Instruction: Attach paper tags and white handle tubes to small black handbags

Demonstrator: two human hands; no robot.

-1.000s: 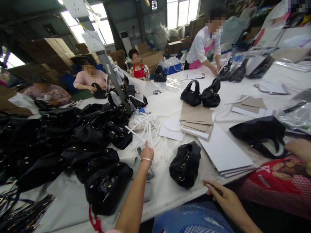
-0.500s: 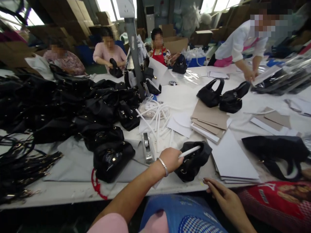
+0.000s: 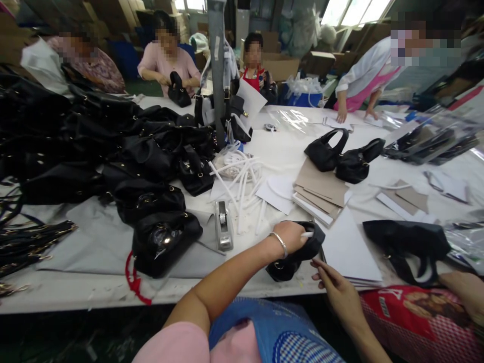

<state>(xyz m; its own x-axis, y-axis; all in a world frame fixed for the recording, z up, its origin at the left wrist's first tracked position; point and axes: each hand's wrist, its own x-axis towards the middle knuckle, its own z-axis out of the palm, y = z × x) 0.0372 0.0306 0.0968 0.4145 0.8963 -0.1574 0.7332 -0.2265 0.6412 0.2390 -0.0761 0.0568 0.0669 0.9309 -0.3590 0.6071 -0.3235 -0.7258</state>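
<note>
My left hand [image 3: 290,237], with a silver bracelet at the wrist, is closed on a white tube [image 3: 308,234]. Only the tube's tip shows past the fingers, beside the handle of a small black handbag [image 3: 283,270]. This bag lies near the table's front edge, partly covered by my left hand. To the right of the bag is my right hand [image 3: 336,285], its fingers stretched out and apart, holding nothing that I can see. A loose heap of white tubes [image 3: 242,186] lies farther back, close to a tape dispenser [image 3: 224,227].
Black handbags [image 3: 166,242] crowd the left side of the table. To the right are white sheets [image 3: 351,247], brown boards [image 3: 321,181], two upright bags [image 3: 353,161] and a lying black bag [image 3: 404,242]. Several co-workers surround the table; another person's hand [image 3: 461,290] shows at the right edge.
My left hand has moved right with the white tube, covering more of it near the bag's handle. My right hand has moved slightly up towards the bag. The head view has shifted.
</note>
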